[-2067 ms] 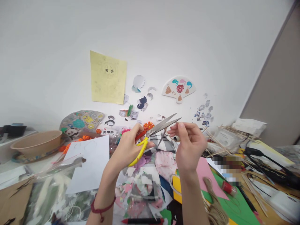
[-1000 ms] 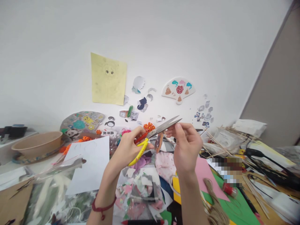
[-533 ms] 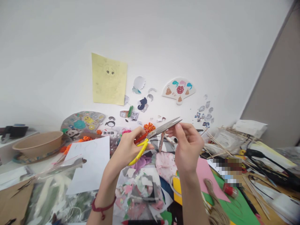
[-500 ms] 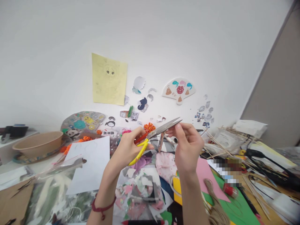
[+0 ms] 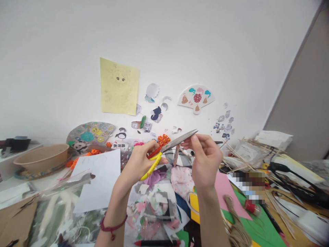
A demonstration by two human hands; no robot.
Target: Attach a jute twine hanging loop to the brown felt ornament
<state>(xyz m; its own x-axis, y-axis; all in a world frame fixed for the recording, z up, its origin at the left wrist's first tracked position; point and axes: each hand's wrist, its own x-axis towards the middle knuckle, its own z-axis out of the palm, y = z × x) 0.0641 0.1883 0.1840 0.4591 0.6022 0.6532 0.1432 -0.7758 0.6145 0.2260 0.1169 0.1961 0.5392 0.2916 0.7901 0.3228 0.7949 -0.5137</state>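
1 left hand (image 5: 138, 158) grips scissors (image 5: 153, 166); 1 right hand (image 5: 207, 158) presses its fingertips (image 5: 193, 138) together beside the blades (image 5: 178, 141).

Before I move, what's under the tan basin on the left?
The rim of a round, patterned piece shows under the tan basin. The basin covers its middle, so I can't see that part.

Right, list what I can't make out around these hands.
All in the head view:
- Whatever the right hand may pinch: hidden by its fingertips.
- What the brownish piece below the scissors is: small, seen narrow.
- The twine: cut off by the bottom edge.
- What lies under the pixelated patch: masked by mosaic.
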